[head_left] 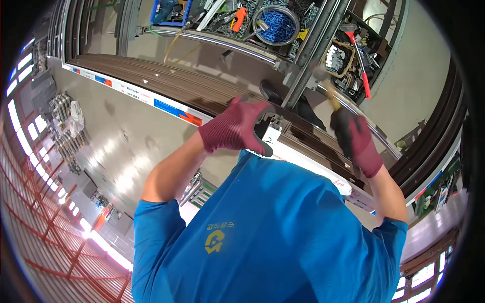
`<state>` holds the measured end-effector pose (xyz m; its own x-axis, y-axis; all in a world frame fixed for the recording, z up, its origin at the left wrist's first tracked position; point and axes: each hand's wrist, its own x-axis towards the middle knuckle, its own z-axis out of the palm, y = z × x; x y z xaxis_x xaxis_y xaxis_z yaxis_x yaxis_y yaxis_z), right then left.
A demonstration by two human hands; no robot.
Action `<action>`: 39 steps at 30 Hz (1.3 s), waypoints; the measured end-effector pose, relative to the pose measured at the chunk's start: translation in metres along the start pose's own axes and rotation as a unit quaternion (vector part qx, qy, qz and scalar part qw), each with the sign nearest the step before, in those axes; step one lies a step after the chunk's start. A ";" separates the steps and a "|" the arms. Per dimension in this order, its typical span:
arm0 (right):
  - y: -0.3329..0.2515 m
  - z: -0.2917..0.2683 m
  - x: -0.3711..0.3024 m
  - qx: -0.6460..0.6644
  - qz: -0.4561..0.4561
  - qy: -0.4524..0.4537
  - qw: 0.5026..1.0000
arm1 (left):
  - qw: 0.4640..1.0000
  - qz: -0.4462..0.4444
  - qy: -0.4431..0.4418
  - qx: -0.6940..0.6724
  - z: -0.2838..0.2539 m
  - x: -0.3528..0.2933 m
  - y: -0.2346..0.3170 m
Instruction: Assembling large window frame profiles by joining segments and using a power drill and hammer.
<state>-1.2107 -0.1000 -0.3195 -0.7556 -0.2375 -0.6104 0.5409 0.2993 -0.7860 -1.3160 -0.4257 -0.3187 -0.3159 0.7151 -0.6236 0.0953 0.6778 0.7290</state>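
A long brown metal frame profile [202,91] with a white printed film along its near side runs across in front of me. My left hand [240,125], in a maroon glove with dark fingertips, grips the profile, fingers over its top and thumb on the near side. Beside that thumb are a small metal fitting [275,123] and a white label [271,135] with a handwritten mark. My right hand [352,135], gloved the same way, is closed round the wooden handle of a hammer [332,96]. The hammer is raised beyond the profile, its head blurred by motion.
Beyond the profile, a bench holds a round container of blue screws [277,25], a blue bin [171,12], an orange-handled tool [239,19] and a red-handled tool [359,63]. A dark metal bar [316,48] crosses towards the profile. Red railings [50,232] stand far left.
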 end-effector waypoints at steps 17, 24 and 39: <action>0.045 0.013 0.021 0.135 0.131 -0.038 0.981 | 0.999 0.022 0.034 0.037 0.001 0.011 -0.005; 0.005 0.041 0.078 0.146 0.055 0.035 0.987 | 0.970 -0.022 0.227 -0.086 -0.021 0.058 -0.036; 0.149 -0.025 0.270 0.154 0.201 0.198 0.947 | 0.920 -0.253 0.157 0.255 -0.163 0.186 -0.181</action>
<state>-1.3434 -0.0963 -0.5984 -0.5115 0.2215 -0.8302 0.8507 -0.0055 -0.5256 -1.5457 -0.4433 -0.5212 -0.6908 0.2566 -0.6760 0.2667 0.9594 0.0916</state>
